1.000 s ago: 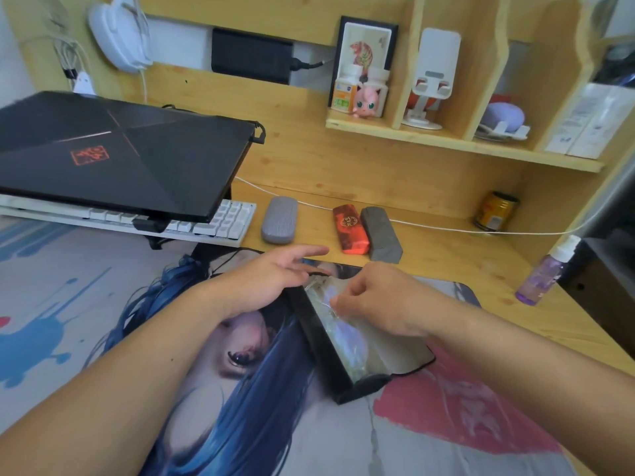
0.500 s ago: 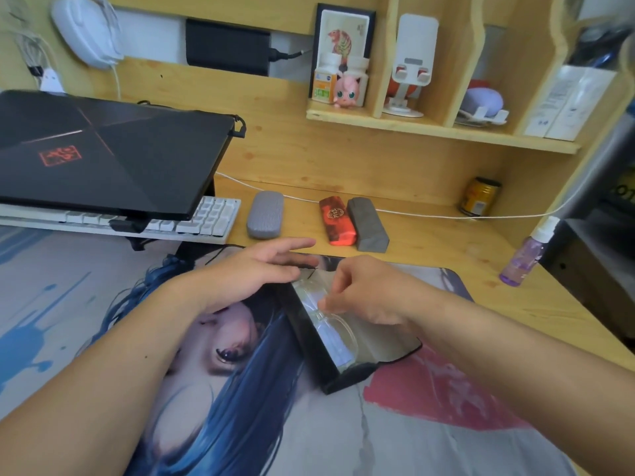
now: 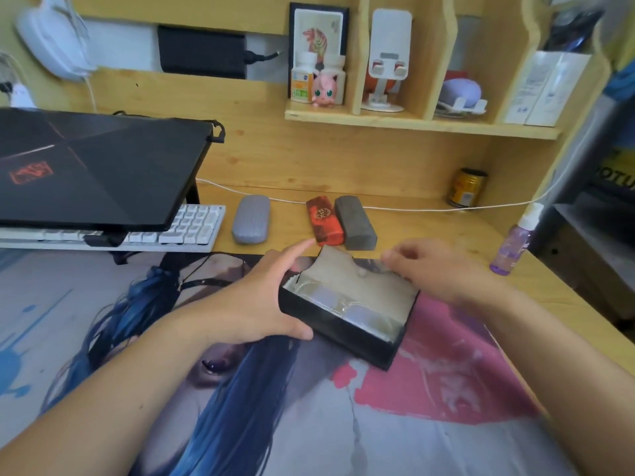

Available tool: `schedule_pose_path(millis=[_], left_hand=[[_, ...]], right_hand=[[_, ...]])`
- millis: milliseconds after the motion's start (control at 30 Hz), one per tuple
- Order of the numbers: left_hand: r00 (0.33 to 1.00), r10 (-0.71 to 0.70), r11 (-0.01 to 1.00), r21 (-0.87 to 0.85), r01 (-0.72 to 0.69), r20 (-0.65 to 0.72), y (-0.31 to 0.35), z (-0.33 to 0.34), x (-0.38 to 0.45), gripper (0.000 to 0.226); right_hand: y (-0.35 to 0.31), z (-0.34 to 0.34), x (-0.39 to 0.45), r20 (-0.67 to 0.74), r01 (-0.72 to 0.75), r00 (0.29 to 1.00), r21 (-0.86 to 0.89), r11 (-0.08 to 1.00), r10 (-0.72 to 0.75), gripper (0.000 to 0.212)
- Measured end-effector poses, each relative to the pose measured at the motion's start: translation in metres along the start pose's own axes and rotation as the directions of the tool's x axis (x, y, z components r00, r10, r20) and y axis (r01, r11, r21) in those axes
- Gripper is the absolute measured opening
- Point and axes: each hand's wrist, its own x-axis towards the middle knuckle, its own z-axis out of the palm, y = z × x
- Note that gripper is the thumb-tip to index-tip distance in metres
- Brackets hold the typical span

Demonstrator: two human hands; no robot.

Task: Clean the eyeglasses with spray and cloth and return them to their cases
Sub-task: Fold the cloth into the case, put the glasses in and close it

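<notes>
An open black case (image 3: 347, 333) with a beige lining lies on the desk mat (image 3: 395, 424). Clear-framed eyeglasses (image 3: 343, 305) lie inside it, lenses toward me. My left hand (image 3: 254, 304) holds the case's left end, thumb on the front wall and index finger stretched out behind it. My right hand (image 3: 443, 273) hovers at the case's back right corner, blurred, its fingers loosely curled with nothing plainly in them. A purple spray bottle (image 3: 512, 249) stands at the right on the desk. No cloth is plainly visible.
Three closed cases lie behind the mat: a light grey one (image 3: 251, 219), a red one (image 3: 324, 221) and a dark grey one (image 3: 355, 223). A keyboard (image 3: 192, 226) and a raised laptop (image 3: 96, 166) fill the left. A can (image 3: 467, 188) stands by the back wall.
My right hand has come off the eyeglasses and drawn back to the right. The glasses now lie in the case, which has turned more square to me in my left hand.
</notes>
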Motion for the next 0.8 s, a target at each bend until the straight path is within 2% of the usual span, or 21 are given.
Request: schedule_pose_path(millis=[67, 133, 167, 300, 433, 533, 600, 700, 733, 800], left_hand=[[0.998, -0.008, 1.000, -0.024, 0.007, -0.060, 0.002, 0.009, 0.002, 0.127], [0.996, -0.005, 0.999, -0.037, 0.001, -0.089, 0.003, 0.011, 0.003, 0.135], [0.996, -0.010, 0.999, -0.049, 0.005, -0.094, 0.002, 0.010, 0.003, 0.138], [0.998, 0.002, 0.997, -0.073, -0.007, -0.061, -0.002, 0.002, 0.002, 0.141], [0.999, 0.042, 0.997, -0.058, -0.043, -0.026, -0.007, -0.002, 0.002, 0.132], [0.998, 0.062, 0.998, -0.020, -0.062, -0.006, -0.007, -0.003, 0.002, 0.110], [0.995, 0.089, 0.996, 0.005, -0.088, -0.039, -0.010, -0.003, 0.004, 0.086], [0.987, 0.112, 0.994, -0.005, -0.113, -0.115, -0.014, -0.006, 0.005, 0.056], [0.987, 0.096, 0.994, -0.034, -0.101, -0.131, -0.014, -0.008, 0.004, 0.049], [0.988, 0.071, 0.995, -0.062, -0.080, -0.138, -0.013, -0.013, 0.003, 0.039]], right_hand=[[0.001, -0.006, 0.001, -0.037, 0.091, 0.996, 0.244, 0.966, -0.084, 0.031], [0.005, -0.005, -0.004, -0.037, 0.171, 0.983, 0.509, 0.843, -0.177, 0.031], [0.006, -0.003, -0.007, -0.028, 0.208, 0.972, 0.556, 0.805, -0.232, 0.030], [0.007, 0.011, -0.023, 0.071, 0.308, 0.905, 0.570, 0.761, -0.420, 0.029], [0.005, 0.019, -0.023, -0.013, 0.372, 0.909, 0.470, 0.800, -0.416, 0.019], [0.006, 0.014, -0.023, -0.054, 0.371, 0.924, 0.362, 0.855, -0.378, 0.014], [0.007, 0.010, -0.027, 0.088, 0.348, 0.918, 0.293, 0.891, -0.387, 0.017], [0.007, 0.011, -0.035, 0.376, 0.393, 0.825, 0.157, 0.906, -0.423, 0.054], [0.007, 0.013, -0.037, 0.426, 0.423, 0.800, 0.101, 0.900, -0.424, 0.067], [0.006, 0.018, -0.040, 0.439, 0.468, 0.790, 0.020, 0.884, -0.428, 0.083]])
